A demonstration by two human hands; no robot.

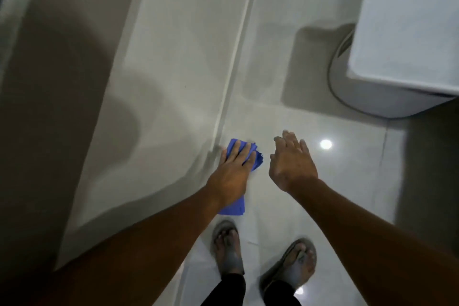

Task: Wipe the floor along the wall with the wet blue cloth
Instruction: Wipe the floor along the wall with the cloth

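**Cloth pressed to the floor at the wall's foot**

The person stands bent over, looking down at glossy pale floor [285, 117] tiles. The left hand [232, 171] lies flat on the blue cloth [248, 156], fingers spread and palm down, pressing it to the floor rather than pinching it; its grip is apart, laid on the cloth. The cloth sits just beside the seam where the wall [173, 69] meets the floor, bunched beyond the fingertips at 12 o'clock and trailing out from under the wrist at 6 o'clock. The right hand [291, 161] hangs at 3 o'clock from the cloth, near but not touching it, fingers loosely apart and holding nothing. Two feet in grey sandals [227, 248] stand at 6 o'clock of the hands. A white toilet [402, 32] fills the 2 o'clock corner, well apart from the cloth. A lamp's bright reflection [325, 144] shines on the tile just past the right hand.
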